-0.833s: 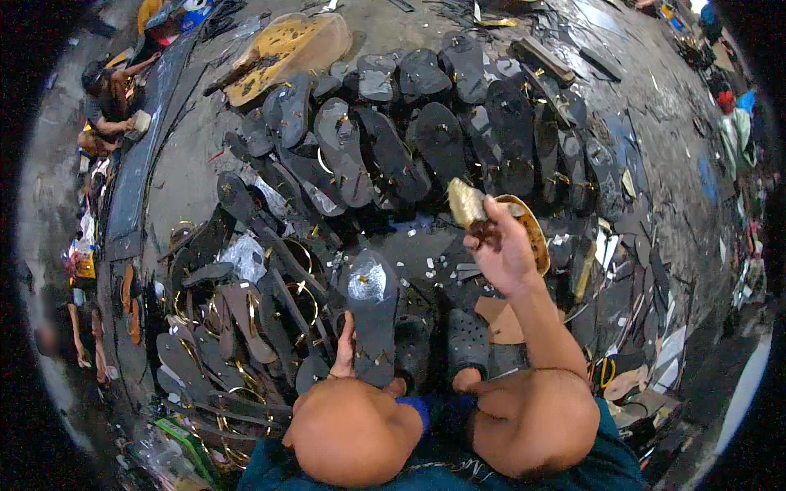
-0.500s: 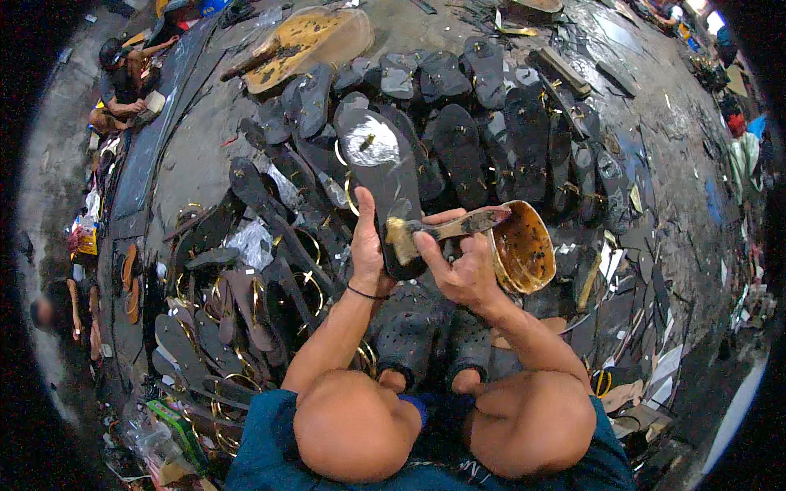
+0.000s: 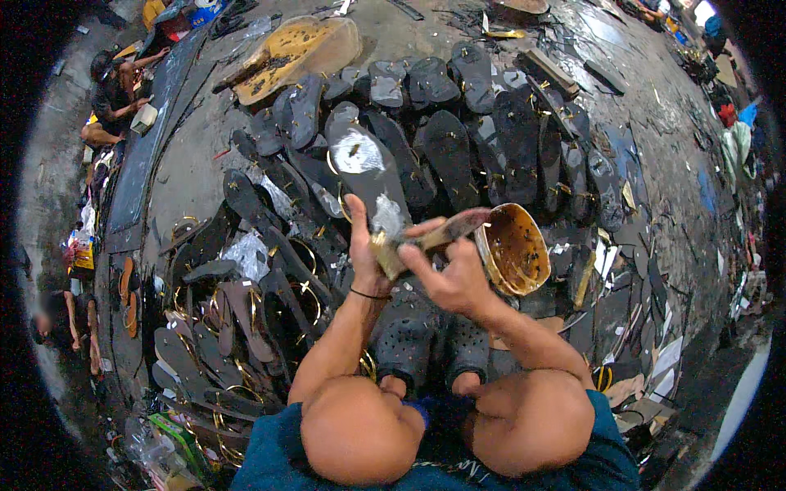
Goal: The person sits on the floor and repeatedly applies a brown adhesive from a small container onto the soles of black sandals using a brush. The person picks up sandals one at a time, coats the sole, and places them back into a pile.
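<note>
My left hand [image 3: 366, 254] grips a long black sandal sole [image 3: 378, 182] by its near end, with the thumb along its left edge. A shiny whitish wet patch with a gold bit covers the sole's far end, and a smaller wet patch lies toward the near end. In my right hand [image 3: 458, 278] is a flat brush [image 3: 456, 228], held by its handle. Its pale yellowish bristles press on the near end of the sole. Just right of the brush handle stands a tub [image 3: 547, 260] smeared inside with amber, glue-like stuff and dark specks.
Rows of black soles [image 3: 449, 155] lie beyond my hands. More sandals with gold trims [image 3: 246, 315] are heaped at left. A large yellowish, stained container [image 3: 307, 53] lies far off. Scraps [image 3: 667, 356] litter the right. Another person [image 3: 119, 98] sits at far left.
The brush has moved down and slightly left to the sole's near end. A whitish wet patch now shows on the sole just above the bristles.
</note>
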`<state>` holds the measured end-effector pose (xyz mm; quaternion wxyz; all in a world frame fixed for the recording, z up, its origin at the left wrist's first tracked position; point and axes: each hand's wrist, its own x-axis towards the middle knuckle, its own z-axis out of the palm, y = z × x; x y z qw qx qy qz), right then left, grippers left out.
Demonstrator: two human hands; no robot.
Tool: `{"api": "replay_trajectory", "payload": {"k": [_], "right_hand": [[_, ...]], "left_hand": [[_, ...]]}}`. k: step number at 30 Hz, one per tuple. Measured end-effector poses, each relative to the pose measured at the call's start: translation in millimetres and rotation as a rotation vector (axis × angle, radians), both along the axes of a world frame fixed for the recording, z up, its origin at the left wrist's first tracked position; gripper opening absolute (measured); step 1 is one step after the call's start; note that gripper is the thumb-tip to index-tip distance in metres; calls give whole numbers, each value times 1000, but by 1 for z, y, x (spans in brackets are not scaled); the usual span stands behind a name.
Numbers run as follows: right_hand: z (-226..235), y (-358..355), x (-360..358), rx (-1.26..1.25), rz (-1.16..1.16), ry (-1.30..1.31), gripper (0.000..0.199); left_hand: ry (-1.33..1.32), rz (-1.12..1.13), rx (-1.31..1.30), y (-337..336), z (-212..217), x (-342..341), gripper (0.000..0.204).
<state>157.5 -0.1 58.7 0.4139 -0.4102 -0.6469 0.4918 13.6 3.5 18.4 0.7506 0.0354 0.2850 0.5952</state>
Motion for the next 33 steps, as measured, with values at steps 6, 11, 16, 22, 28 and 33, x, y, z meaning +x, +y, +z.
{"api": "replay_trajectory", "payload": {"k": [6, 11, 16, 22, 28, 33], "right_hand": [[-34, 45, 35, 36, -261, -184, 22], [-19, 24, 12, 341, -120, -203, 21], [-51, 43, 17, 15, -252, -101, 20], [-7, -12, 1, -181, 143, -27, 23], [-31, -8, 10, -360, -44, -40, 24], [-68, -8, 41, -298, -125, -53, 24]], "left_hand": [[55, 243, 67, 9, 17, -5, 65], [352, 350, 35, 6, 4, -5, 55], [780, 495, 20, -1, -27, -19, 61], [76, 326, 4, -30, -28, -77, 50], [16, 512, 160, -2, -48, -208, 51], [380, 755, -161, -11, -104, -223, 52]]}}
